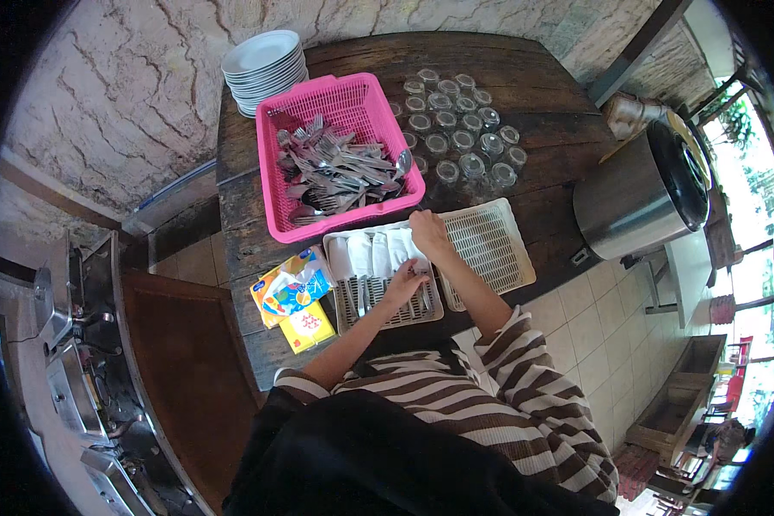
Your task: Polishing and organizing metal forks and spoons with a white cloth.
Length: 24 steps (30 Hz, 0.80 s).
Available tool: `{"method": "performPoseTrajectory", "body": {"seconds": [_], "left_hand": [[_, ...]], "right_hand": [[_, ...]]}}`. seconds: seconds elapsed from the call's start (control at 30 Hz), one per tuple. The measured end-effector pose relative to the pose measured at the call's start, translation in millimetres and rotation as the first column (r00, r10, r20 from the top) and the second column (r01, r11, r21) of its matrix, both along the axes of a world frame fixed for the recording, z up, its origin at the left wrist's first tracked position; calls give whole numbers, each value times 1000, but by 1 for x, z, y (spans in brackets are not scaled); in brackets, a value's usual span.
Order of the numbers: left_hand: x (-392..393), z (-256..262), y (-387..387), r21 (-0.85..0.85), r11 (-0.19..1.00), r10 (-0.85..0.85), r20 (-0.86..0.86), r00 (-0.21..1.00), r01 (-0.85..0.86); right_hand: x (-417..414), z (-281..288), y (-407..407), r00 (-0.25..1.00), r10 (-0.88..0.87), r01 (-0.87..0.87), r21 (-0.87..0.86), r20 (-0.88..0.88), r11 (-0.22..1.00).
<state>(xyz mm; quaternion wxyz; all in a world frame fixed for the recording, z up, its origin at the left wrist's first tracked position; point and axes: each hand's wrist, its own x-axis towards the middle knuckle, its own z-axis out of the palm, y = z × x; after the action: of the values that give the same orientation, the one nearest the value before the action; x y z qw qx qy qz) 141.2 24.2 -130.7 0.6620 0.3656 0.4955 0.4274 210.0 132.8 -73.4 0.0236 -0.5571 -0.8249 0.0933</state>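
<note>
A cream plastic basket [440, 313] lies before me, holding several pieces of cutlery [362, 295] with white paper napkins [360, 255] around their far ends. My left hand [405, 284] is over the right half of this basket, its fingertips beside a napkin and the cutlery there. At the basket's far right corner, my right hand [429, 233] is bent over the end of the rightmost napkin. Its fingertips are mostly hidden, so any grip is unclear. Just beyond stands a pink plastic basket [343, 227] full of loose forks and spoons [342, 168].
A second cream basket [487, 248] lies under my right forearm. Left are a tissue pack [297, 284] and a yellow packet [307, 327]. Upturned glasses [461, 138], stacked white plates [264, 71] and a large steel pot [625, 193] stand farther out around the wooden table [555, 145].
</note>
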Motion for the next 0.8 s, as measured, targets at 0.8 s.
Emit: {"method": "performPoseTrajectory", "body": {"seconds": [0.8], "left_hand": [[-53,28,-19,367,887,-265,-92,960,280]], "right_hand": [[1,12,3,993,113,-114,47,26,992]]}}
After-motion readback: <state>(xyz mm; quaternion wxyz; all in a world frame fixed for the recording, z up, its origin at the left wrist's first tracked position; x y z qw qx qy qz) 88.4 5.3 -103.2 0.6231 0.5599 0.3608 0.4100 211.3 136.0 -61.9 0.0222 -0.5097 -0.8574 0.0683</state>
